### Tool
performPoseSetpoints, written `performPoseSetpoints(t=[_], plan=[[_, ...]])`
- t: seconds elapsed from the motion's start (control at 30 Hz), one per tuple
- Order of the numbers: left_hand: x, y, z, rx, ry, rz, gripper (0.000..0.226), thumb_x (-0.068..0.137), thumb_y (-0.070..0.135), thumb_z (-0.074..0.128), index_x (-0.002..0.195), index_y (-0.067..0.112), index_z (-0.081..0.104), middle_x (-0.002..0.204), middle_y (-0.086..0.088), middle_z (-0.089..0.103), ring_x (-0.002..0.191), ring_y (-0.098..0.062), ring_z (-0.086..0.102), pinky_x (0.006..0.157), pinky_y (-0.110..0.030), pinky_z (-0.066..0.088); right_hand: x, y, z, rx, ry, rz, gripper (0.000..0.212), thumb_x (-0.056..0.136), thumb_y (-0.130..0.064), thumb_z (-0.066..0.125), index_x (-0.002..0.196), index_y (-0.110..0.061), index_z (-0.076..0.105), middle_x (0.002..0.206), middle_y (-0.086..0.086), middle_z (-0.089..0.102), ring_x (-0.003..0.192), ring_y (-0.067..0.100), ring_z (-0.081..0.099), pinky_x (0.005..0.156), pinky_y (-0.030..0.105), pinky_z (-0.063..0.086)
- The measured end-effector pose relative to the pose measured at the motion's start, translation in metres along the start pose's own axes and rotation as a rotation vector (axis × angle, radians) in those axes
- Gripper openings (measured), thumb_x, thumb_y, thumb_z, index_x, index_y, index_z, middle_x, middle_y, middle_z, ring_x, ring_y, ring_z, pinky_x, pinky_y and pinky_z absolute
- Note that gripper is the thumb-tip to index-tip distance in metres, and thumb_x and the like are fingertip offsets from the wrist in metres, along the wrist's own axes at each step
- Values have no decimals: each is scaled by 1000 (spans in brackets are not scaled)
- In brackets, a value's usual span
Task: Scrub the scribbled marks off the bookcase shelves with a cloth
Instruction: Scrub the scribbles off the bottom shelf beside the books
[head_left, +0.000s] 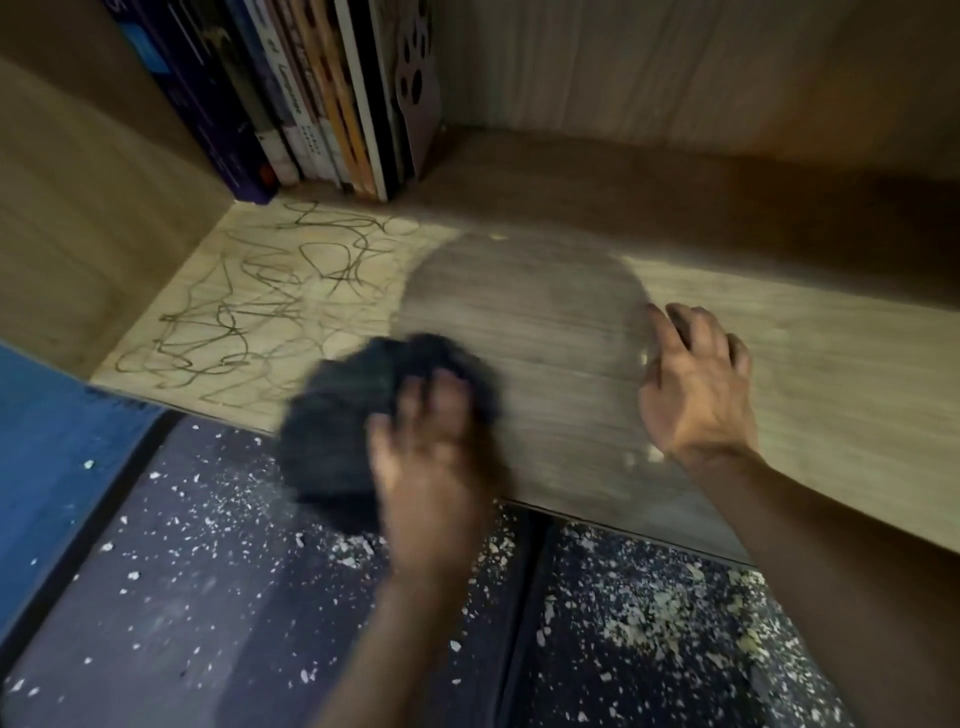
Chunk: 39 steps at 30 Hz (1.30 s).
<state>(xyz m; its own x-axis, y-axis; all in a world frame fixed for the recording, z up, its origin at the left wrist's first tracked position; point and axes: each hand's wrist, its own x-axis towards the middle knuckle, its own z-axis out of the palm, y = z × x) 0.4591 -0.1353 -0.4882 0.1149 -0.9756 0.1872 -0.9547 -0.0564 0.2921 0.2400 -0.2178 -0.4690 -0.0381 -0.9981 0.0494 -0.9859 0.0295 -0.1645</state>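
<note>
The dark, soft bunched cloth (358, 431) lies at the front edge of the pale wooden shelf (831, 374), lower centre, and looks light and easy to bunch. The left hand (431, 447) grips it from above, though blurred. The right hand (696, 379) rests spread. The black scribbled marks (260, 306) fill the left side, walled by the side panel (78, 234) and books (311, 104); the room is open rightward.

Dim, warm light. Shelf (779, 332) front lit; back edge in deep shadow. Rounded shadow at shelf centre. Left hand (431, 447) and cloth (343, 431) motion-blurred; right hand (696, 384) sharper. Wide-angle bending along shelf edges.
</note>
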Motion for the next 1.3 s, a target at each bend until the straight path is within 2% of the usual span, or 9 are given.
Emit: performPoseSetpoints(t=[0.17, 0.37, 0.47, 0.57, 0.77, 0.9, 0.97, 1.13, 1.3], plan=[[-23, 70, 0, -51, -162, 451, 57, 82, 33, 38, 135, 18, 54, 145, 5, 47, 138, -19, 37, 111, -49, 29, -1, -1, -3, -15, -9, -17, 60, 89, -24, 38, 148, -15, 32, 150, 12, 30, 141, 29, 20, 114, 48, 16], [14, -40, -6, -68, 11, -123, 55, 88, 24, 45, 142, 16, 44, 150, -3, 40, 142, -15, 21, 115, -50, 15, -1, 2, 0, -25, -8, -13, 70, 78, -30, 27, 146, -14, 35, 149, 13, 32, 140, 29, 23, 114, 49, 17], [-23, 35, -1, -35, -38, 242, 53, 83, 29, 47, 134, 16, 55, 143, 2, 50, 137, -21, 39, 108, -54, 35, -1, 0, -1, -11, 3, -15, 69, 78, -30, 25, 145, -15, 36, 148, 12, 33, 139, 27, 23, 114, 48, 19], [5, 6, -11, -43, -90, 455, 49, 85, 33, 45, 131, 21, 56, 139, 5, 53, 132, -20, 45, 106, -49, 36, -1, 1, -2, 17, 12, -11, 67, 81, -32, 24, 145, -18, 36, 148, 10, 33, 139, 24, 22, 114, 46, 18], [76, -121, -33, 1, -49, -173, 50, 99, 34, 34, 144, 15, 41, 153, -3, 34, 144, -25, 24, 115, -50, 14, 2, -1, 0, 65, 26, 9, 63, 82, -31, 27, 142, -20, 40, 146, 9, 34, 138, 22, 23, 114, 45, 16], [21, -66, -26, -32, -156, 430, 53, 91, 38, 35, 136, 16, 52, 142, 0, 50, 136, -26, 41, 110, -53, 30, -10, -13, 1, 4, 111, 40, 66, 78, -34, 25, 134, -9, 49, 135, 20, 46, 129, 34, 37, 106, 54, 29], [44, -101, -32, -54, -101, 538, 43, 94, 32, 39, 133, 18, 53, 141, 0, 51, 135, -25, 41, 113, -45, 26, -13, -49, 10, 30, 137, -37, 67, 74, -31, 27, 129, -3, 52, 127, 24, 51, 121, 40, 44, 98, 56, 38], [99, -151, -43, 1, -100, -101, 49, 98, 33, 34, 145, 20, 38, 154, 2, 33, 145, -22, 21, 115, -47, 14, -2, -109, 27, 111, 113, -182, 57, 80, -24, 32, 129, -7, 56, 129, 19, 53, 119, 39, 50, 103, 52, 40], [16, -62, -37, -46, -222, 622, 46, 89, 35, 43, 132, 24, 55, 140, 10, 51, 135, -16, 41, 107, -48, 37, -6, -106, 25, 83, 146, -142, 63, 77, -31, 26, 128, -11, 58, 131, 13, 53, 118, 30, 47, 106, 47, 35]])
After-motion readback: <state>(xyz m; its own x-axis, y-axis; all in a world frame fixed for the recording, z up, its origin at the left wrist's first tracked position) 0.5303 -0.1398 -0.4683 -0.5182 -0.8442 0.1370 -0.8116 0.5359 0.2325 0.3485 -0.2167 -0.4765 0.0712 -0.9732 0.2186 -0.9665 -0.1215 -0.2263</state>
